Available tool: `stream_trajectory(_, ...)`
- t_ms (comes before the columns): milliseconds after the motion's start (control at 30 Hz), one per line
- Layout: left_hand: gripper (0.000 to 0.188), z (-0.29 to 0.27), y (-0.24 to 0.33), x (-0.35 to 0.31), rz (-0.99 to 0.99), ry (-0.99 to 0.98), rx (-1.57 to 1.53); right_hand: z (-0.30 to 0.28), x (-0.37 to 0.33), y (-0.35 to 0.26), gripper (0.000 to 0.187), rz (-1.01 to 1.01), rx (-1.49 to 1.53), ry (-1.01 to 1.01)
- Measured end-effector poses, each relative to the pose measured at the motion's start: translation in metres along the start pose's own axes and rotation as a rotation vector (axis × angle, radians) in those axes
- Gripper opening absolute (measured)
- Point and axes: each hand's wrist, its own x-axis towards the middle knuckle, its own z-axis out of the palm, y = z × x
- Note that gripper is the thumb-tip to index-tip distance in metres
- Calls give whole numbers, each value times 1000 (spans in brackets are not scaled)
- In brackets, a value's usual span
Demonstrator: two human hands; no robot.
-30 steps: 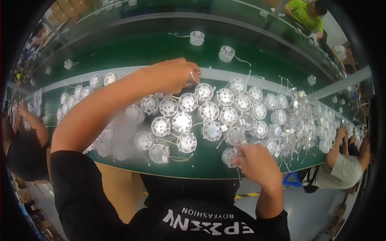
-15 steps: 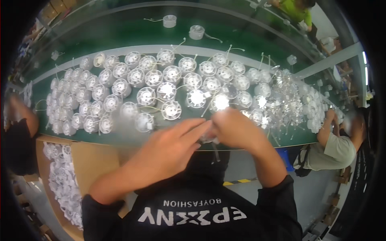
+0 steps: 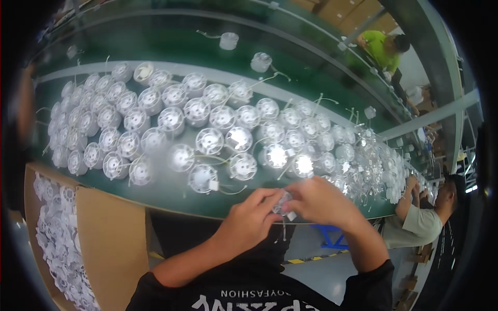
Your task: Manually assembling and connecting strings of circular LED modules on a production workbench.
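Between my two hands, just above the bench's near edge, is a small clear-and-silver round part [image 3: 282, 203] with a white connector and thin leads hanging down. My left hand [image 3: 248, 220] grips its left side with fingertips and thumb. Pinching the other side is my right hand [image 3: 317, 202]; its fingers partly cover the part. Beyond them lie many round clear-plastic housings [image 3: 171, 119] with white spoked rims and thin wires. Two housings close to my right hand carry shiny silver star-shaped plates [image 3: 303, 165]. One housing [image 3: 203, 178] with a white connector lies left of my hands.
A green bench [image 3: 171, 199] holds the housings, with a heap of silver pieces [image 3: 369, 155] at right. Farther back, a green conveyor [image 3: 171, 41] carries two housings. A cardboard box [image 3: 111, 233] of white parts stands at lower left. Co-workers are at right [image 3: 415, 223] and far right [image 3: 381, 49].
The view has shifted and tilted, so the bench sits lower in the picture. My fingers have drawn in around the small part, which now shows more clearly between both hands.
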Motion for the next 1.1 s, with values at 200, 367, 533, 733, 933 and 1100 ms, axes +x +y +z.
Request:
stream_trajectory(200, 50, 1, -2, -3, 26, -13, 42, -9, 7, 5, 27, 85, 84, -139)
stream_trajectory(367, 48, -2, -10, -7, 75, -4, -13, -2, 11, 2, 25, 179, 167, -129)
stream_trajectory(533, 46, -5, -8, 13, -127, -193, -206, -3, 19, 28, 31, 167, 63, -171)
stream_trajectory(733, 37, -23, 3, 22, -276, -128, -267, -25, 37, -3, 36, 199, 91, -355)
stream_trajectory(933, 49, -4, -14, 27, -306, -174, -272, -7, 21, 10, 16, 301, 349, -207)
stream_trajectory(1100, 50, -2, -12, 29, -330, -232, -303, -5, 18, 6, 16, 292, 357, -145)
